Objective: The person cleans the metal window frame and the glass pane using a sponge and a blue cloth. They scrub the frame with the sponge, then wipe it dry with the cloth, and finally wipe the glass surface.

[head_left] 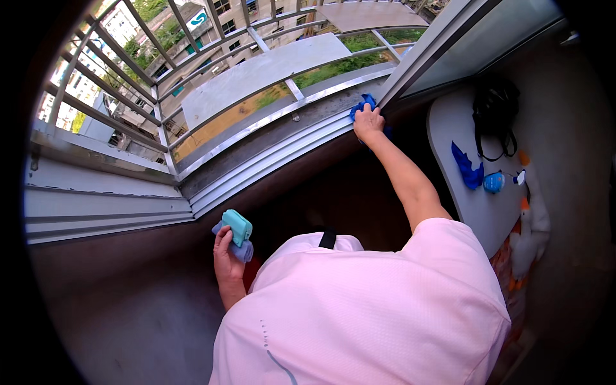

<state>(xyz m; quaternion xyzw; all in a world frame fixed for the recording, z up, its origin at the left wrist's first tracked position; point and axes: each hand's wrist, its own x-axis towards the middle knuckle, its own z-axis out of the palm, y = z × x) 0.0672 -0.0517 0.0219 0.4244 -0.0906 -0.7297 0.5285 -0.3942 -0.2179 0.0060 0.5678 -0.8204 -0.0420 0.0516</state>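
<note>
My right hand (369,122) is stretched out to the window sill, its fingers on a blue cloth (362,107) pressed at the right end of the white window track (279,153), beside the sliding window's frame (418,53). Part of the cloth hangs below the hand. Low on the left, my left hand (228,260) holds up a turquoise plastic case-like object (236,227) together with a folded grey-blue cloth (242,251). This hand is in front of the wall under the sill and touches neither the track nor the frame.
Beyond the track are metal safety bars (159,115) with a flat grey board (264,79) lying on them. To the right, a white table (445,130) bears a black bag (495,110), another blue cloth (467,166) and a blue container (494,182). White goose-shaped plush toys (524,240) lie beside it.
</note>
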